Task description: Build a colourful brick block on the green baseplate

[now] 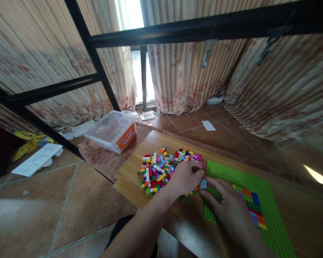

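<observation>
A light grey-blue brick (203,184) is between the thumb and forefinger of my right hand (230,206), at the left edge of the green baseplate (271,200). My left hand (187,177) lies over the right side of a pile of loose coloured bricks (161,168). Its fingers are curled close to the grey-blue brick; anything inside them is hidden. On the baseplate sits a patch of joined bricks (254,208) in blue, green, red, orange and yellow, partly covered by my right hand.
The wooden table (148,145) carries the pile and the baseplate. Beyond its left corner, a clear plastic box (104,132) with an orange label stands on a brown mat (90,156). A black metal frame (177,34) crosses in front of the curtains (174,79).
</observation>
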Tool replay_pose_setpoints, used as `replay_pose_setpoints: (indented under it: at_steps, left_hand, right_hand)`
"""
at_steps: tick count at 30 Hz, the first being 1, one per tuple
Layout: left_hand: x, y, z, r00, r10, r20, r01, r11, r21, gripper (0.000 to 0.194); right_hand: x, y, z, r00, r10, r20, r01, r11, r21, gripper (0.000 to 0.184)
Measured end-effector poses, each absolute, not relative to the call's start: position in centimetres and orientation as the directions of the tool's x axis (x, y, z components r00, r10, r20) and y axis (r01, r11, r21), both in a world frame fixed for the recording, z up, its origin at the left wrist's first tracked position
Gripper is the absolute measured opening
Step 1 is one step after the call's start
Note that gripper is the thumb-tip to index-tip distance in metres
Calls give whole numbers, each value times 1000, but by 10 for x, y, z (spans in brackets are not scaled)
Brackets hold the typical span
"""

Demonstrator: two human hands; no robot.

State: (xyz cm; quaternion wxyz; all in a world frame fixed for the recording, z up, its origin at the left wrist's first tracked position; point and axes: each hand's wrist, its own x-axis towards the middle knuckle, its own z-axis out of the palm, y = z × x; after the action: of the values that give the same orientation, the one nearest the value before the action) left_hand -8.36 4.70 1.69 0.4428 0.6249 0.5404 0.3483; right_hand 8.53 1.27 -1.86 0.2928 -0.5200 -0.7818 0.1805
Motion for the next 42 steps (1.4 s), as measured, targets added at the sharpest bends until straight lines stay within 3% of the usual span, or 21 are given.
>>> replay_pose_setpoints:
  at_steps: [7, 12, 16, 21, 24, 27, 32, 36, 42]
  left_hand:
    - [-110, 59, 21, -5, 998, 58, 499, -48, 866, 23]
    - [-151, 76, 19, -303, 932, 200, 793, 130, 594, 25]
    - [-172, 87, 11, -288, 941, 177, 897, 201, 394, 26]
    - [-175, 92, 5, -210, 968, 140, 940, 160, 302, 22]
    - [-175, 93, 8, -218, 962, 168, 926, 149, 346, 22]
    - [-172, 90, 14, -160, 974, 159, 856, 56, 514, 20]
    - [-144, 66, 22, 225, 970, 95, 523, -203, 828, 18]
    - [-118, 47, 21, 393, 911, 122, 366, -277, 888, 19]
    - [-111, 44, 17, 397, 910, 118, 305, -252, 918, 28]
  right_hand:
    - [76, 15, -28, -333, 897, 291, 709, 442, -549, 29]
    - [70, 16, -29, -336, 900, 279, 719, 437, -541, 32]
    - [68, 17, -31, -320, 908, 269, 717, 418, -558, 37]
    - [70, 20, -31, -301, 918, 257, 710, 396, -583, 35]
    - [70, 22, -26, -282, 920, 273, 708, 392, -587, 31]
    - [67, 21, -18, -204, 930, 305, 687, 358, -632, 29]
    - [61, 18, -2, -41, 961, 275, 527, 254, -811, 30]
    - [56, 18, 1, -24, 969, 246, 448, 230, -864, 30]
    - [54, 22, -1, -29, 971, 237, 383, 230, -895, 26]
